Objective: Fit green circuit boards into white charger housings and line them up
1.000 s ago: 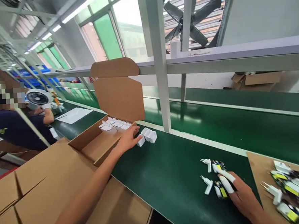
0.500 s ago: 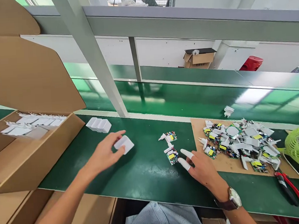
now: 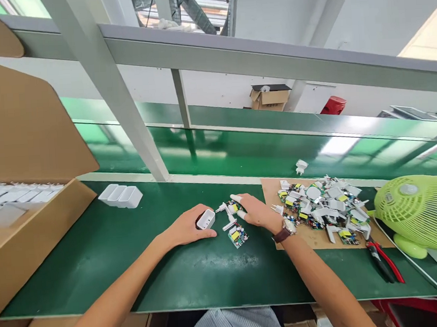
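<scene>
My left hand point(image 3: 188, 227) is closed around a small white charger case point(image 3: 206, 220), held just above the green bench, its end with small slots turned upward. To the right of it, my right hand point(image 3: 260, 213), with white finger cots on the thumb and a finger, grips the right edge of a small circuit board point(image 3: 232, 207) with a white plug piece attached. Just in front of that lies a second circuit board point(image 3: 238, 236) with a yellow-wrapped part and its own white piece. Three white cases point(image 3: 120, 196) stand in a row at the left.
A pile of circuit boards with white plug parts point(image 3: 319, 204) covers a cardboard sheet point(image 3: 267, 185) on the right. Red-and-black pliers point(image 3: 384, 262) and a green fan point(image 3: 416, 215) are beyond it. An open carton point(image 3: 45, 233) holding white pieces stands at the left.
My left hand has moved right with the white case, whose slotted end now shows. My right hand has moved from the nearer circuit board to the farther one. The view has shifted right.
</scene>
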A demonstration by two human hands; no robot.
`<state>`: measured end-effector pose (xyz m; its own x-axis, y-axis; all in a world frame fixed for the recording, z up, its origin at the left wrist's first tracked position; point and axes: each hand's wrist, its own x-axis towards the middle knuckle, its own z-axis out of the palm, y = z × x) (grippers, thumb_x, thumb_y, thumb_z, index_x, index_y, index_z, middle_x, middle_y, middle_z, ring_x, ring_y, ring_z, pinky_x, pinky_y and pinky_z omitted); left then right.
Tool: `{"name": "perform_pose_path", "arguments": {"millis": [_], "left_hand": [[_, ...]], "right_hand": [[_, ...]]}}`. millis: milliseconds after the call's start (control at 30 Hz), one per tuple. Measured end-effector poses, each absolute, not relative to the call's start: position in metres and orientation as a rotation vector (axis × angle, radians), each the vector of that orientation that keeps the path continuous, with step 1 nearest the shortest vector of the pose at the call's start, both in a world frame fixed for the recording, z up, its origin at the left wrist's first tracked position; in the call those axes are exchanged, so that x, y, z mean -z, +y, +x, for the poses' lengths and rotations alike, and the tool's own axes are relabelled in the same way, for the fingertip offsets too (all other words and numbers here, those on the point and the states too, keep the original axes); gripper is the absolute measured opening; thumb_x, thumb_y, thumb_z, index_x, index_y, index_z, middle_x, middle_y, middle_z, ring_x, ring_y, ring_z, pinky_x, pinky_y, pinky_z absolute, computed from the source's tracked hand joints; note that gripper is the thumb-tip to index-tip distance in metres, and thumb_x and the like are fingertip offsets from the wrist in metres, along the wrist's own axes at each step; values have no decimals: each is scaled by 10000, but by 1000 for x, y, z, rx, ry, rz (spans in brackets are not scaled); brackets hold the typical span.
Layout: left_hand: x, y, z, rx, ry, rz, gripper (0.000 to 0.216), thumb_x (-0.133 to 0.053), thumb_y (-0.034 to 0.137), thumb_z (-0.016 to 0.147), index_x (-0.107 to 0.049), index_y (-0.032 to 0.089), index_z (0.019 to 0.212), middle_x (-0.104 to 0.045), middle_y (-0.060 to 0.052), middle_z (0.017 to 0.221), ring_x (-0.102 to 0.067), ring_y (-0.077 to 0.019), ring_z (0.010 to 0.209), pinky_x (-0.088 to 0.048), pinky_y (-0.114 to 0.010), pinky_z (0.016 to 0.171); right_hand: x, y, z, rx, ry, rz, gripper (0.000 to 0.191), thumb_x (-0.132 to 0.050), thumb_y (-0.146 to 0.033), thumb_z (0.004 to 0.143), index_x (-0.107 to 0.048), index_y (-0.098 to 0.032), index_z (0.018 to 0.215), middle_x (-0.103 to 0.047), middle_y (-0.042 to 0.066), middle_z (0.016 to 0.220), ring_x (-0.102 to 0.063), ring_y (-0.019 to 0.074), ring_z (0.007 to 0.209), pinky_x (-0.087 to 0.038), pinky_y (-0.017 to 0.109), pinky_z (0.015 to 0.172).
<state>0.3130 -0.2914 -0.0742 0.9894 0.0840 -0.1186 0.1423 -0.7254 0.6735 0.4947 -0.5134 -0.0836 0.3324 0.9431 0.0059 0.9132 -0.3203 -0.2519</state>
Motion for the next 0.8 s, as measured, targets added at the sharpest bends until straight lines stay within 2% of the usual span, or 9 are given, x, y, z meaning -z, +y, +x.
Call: {"name": "perform_pose_path", "arguments": {"millis": [67,200,300,400,533,600,667,733,800], "left_hand": [[82,-286,313,69,184,2366,565,-756,631,753,-652,247,1154,-699,-56,1124,-658,-264,961,-510,-335,826],[93,-279,309,9,234,2333,499,-758,604,741,-653,270,1098,-704,-32,1087,-662,-252,938,-510,-318,803],[96,-280,308,-2,218,2338,492,-752,610,755,-644,274,1098,-694,-32,1112,-659,-255,960,-510,-321,818],[98,-283,307,-26,227,2332,552,-757,628,757,-625,272,1158,-674,-45,1163,-654,-261,989,-512,-329,840],[99,-289,301,-65,217,2299,818,-796,648,717,-527,277,1395,-640,-80,1242,-647,-250,933,-530,-342,818],[98,-291,296,-79,170,2292,909,-797,642,727,-451,291,1491,-597,-95,1331,-633,-231,897,-537,-346,804],[98,-291,291,-71,122,2286,924,-781,625,761,-401,308,1541,-569,-95,1375,-617,-213,858,-539,-345,796],[97,-291,288,-36,93,2275,940,-775,605,781,-360,318,1574,-582,-91,1344,-606,-204,822,-538,-343,781],[98,-290,286,8,71,2273,960,-774,574,795,-322,315,1601,-620,-87,1254,-605,-205,805,-530,-337,766]], "right_hand": [[76,-517,508,-142,-1647,-2444,564,-594,-115,866,-531,-125,1426,-637,158,1347,-568,283,1247,-457,417,1059],[61,-552,536,47,-1390,-2649,440,-546,-97,869,-583,-61,1306,-613,240,1312,-546,364,1234,-431,517,1060],[53,-578,543,120,-1269,-2743,457,-521,-52,853,-569,-43,1307,-624,273,1278,-560,401,1222,-440,584,1038],[50,-580,524,135,-1391,-2674,588,-505,-46,865,-474,-102,1450,-547,229,1453,-484,371,1367,-406,591,1122],[53,-553,470,86,-1944,-2325,905,-521,62,750,-310,-199,1590,-310,76,1686,-171,309,1584,-295,530,1262],[53,-539,450,20,-2177,-2205,929,-553,80,716,-348,-202,1577,-285,50,1699,-105,314,1599,-237,542,1292],[52,-533,442,-64,-2262,-2181,851,-628,29,729,-430,-181,1530,-351,80,1669,-155,327,1589,-197,567,1300],[50,-533,444,-152,-2229,-2235,742,-707,-57,732,-533,-154,1446,-401,124,1637,-220,362,1567,-186,608,1289],[50,-536,449,-229,-2194,-2272,710,-737,-86,706,-579,-140,1397,-353,137,1660,-214,390,1561,-181,632,1278]]}}
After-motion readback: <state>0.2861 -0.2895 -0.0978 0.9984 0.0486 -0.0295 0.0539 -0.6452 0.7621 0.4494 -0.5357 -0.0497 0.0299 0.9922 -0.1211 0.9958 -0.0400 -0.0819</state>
